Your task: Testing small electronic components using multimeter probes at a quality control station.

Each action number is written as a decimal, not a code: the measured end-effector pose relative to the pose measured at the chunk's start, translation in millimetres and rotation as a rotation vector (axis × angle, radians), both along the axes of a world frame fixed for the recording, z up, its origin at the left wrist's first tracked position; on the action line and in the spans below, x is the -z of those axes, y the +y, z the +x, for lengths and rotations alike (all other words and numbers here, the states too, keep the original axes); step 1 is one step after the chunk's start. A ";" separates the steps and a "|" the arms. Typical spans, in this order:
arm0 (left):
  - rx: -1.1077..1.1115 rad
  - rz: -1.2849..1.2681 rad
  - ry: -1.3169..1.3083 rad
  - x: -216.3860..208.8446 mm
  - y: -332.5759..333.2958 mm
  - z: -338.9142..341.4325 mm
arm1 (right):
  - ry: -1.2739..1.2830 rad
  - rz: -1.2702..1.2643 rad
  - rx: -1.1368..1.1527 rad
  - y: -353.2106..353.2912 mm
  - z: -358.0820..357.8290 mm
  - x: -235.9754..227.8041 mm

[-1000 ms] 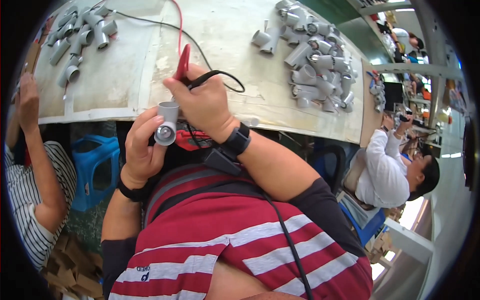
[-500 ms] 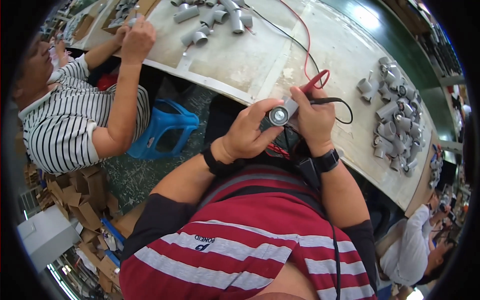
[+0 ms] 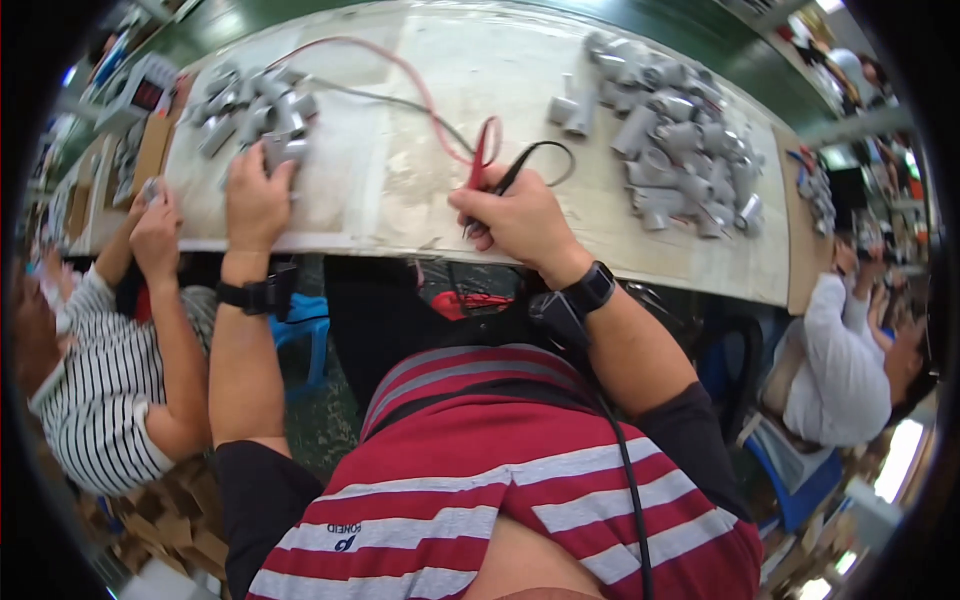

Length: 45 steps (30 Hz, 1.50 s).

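My left hand (image 3: 256, 200) reaches out to the left edge of the table, its fingers and thumb closed about a grey tubular fitting (image 3: 289, 150). The fitting touches a loose pile of similar grey tubular fittings (image 3: 225, 100). Near the table's front edge, my right hand (image 3: 520, 217) grips a red test probe (image 3: 478, 160) and a black test probe (image 3: 517, 165) together, their tips pointing down and left. A red lead (image 3: 415, 80) and a dark lead (image 3: 375, 95) run from the probes across the table toward the left pile.
A larger heap of grey tubular fittings (image 3: 690, 150) lies on the right of the worn white table (image 3: 370, 200). On the left sits a co-worker in a striped shirt (image 3: 110, 410), near a blue stool (image 3: 305, 335). Another person in white (image 3: 835, 360) sits at right.
My left hand has carried the grey fitting from in front of my body to the left pile. My right hand keeps the probes, now apart from the fitting. The view has turned.
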<state>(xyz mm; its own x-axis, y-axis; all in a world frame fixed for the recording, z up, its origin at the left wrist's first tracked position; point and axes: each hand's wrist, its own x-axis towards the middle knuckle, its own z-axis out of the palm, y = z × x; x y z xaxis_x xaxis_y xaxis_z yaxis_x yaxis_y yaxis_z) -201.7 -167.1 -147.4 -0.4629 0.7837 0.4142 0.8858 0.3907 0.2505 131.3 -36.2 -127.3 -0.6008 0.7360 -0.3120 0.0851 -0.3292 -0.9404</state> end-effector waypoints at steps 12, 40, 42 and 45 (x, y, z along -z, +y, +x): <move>1.030 -0.182 -0.176 -58.1 208.7 208.2 | -0.455 0.405 -0.434 36.8 112.2 -20.3; 0.265 0.484 -1.779 6.2 -1.8 143.9 | 0.457 -0.294 0.158 -4.5 12.5 17.8; 0.317 0.455 -1.485 8.0 -14.7 157.3 | 0.345 -0.128 0.198 -14.7 -3.2 18.6; 0.367 0.472 -1.360 13.0 -23.6 173.0 | 0.226 0.047 0.200 -25.5 -14.6 21.8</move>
<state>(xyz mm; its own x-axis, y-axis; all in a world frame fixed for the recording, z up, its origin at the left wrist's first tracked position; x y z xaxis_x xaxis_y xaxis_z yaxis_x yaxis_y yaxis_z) -28.7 -190.7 -160.4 -0.5049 0.8595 0.0798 -0.0969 -0.1483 0.9842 116.6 -61.8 -149.1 -0.4932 0.8570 -0.1495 -0.1902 -0.2739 -0.9427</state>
